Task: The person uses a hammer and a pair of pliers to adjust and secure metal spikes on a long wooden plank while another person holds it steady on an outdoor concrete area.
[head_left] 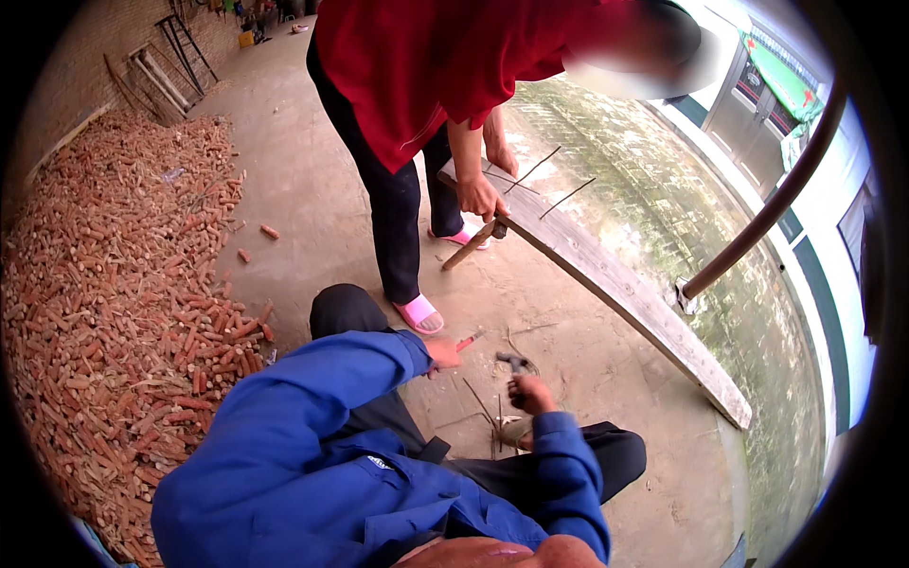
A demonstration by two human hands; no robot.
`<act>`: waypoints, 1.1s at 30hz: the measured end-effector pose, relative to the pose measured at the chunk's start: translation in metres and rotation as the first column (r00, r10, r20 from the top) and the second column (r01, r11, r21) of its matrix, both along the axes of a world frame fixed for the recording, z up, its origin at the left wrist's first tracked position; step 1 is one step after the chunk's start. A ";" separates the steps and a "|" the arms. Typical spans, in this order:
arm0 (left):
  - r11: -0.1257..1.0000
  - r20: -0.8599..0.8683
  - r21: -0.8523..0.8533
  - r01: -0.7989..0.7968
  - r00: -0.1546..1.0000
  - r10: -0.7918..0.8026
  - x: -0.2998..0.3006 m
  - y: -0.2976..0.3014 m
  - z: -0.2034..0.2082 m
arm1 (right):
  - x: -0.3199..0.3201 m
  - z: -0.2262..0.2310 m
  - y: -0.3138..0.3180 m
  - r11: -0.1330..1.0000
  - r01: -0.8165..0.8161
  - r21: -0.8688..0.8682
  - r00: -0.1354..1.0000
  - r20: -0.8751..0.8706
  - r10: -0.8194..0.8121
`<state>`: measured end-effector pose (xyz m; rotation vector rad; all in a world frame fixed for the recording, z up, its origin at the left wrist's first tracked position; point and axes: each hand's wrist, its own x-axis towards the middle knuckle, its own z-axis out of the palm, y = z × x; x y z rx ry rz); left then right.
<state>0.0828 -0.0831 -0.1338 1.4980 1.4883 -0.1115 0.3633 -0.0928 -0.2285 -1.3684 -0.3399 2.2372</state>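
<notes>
My left hand [442, 354] is closed around a slim red tool [468, 342], whose thin tip points up and right; its exact kind is unclear. In my right hand [532, 394] is a hammer [513, 362], its dark head just above my fist. Thin dark rods [481, 399] lie on the ground between my knees, near a shoe. Beyond my hands stands a tilted wooden bench [615, 275] with a round leg [469, 248]. A person in red grips its far end with both hands [481, 196]. More thin rods [566, 197] rest across the bench top.
Corn cobs [123, 331] form a large pile at the left. The other person's pink slippers [418, 313] are close to my left knee. A brown pole [772, 204] rises beyond the bench at the right. A ladder [187, 52] leans by the brick wall.
</notes>
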 end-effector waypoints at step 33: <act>0.887 -0.178 0.436 0.152 0.981 -0.080 -0.011 0.111 0.095 | -0.071 -0.007 0.086 0.856 0.031 0.517 0.754 0.550 -0.359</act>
